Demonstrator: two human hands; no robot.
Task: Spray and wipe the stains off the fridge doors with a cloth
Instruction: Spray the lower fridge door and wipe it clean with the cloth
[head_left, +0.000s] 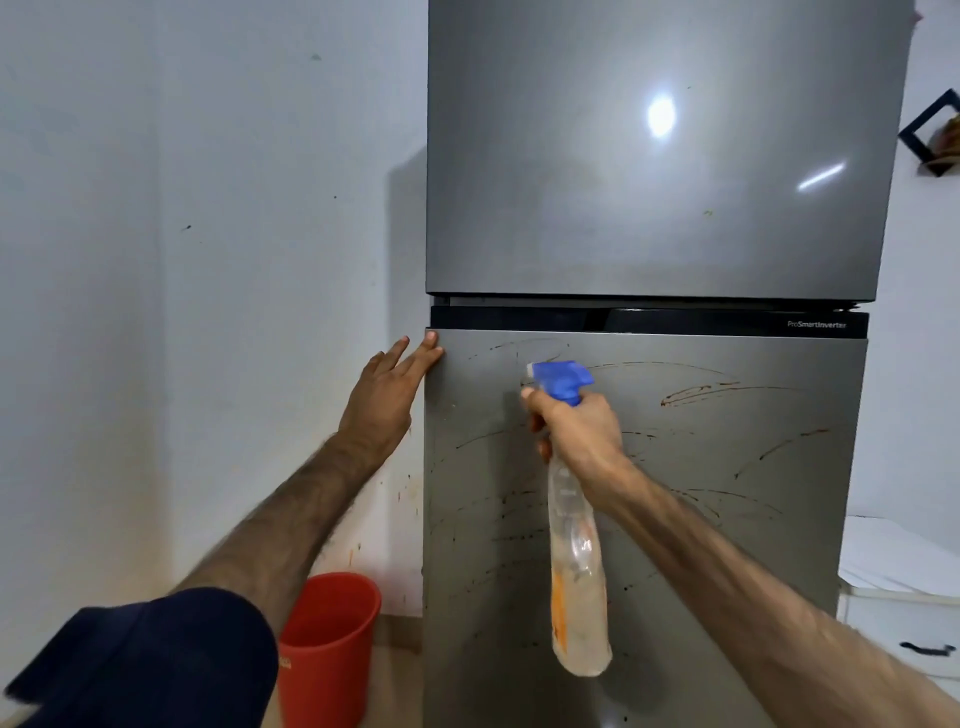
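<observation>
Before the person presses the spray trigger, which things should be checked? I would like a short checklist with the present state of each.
1. Right hand grips the clear plastic spray bottle with the blue trigger head: ok.
2. Nozzle turned to the stained grey lower fridge door: ok, it points up and left at the door.
3. Brown streaks there to spray: ok, many across the lower door.
4. Left hand out of the spray path: ok, its fingers rest on the door's upper left corner, beside the nozzle line.
5. Wiping cloth ready: cannot tell, none is clearly in view.
6. Liquid left in the bottle: cannot tell.
</observation>
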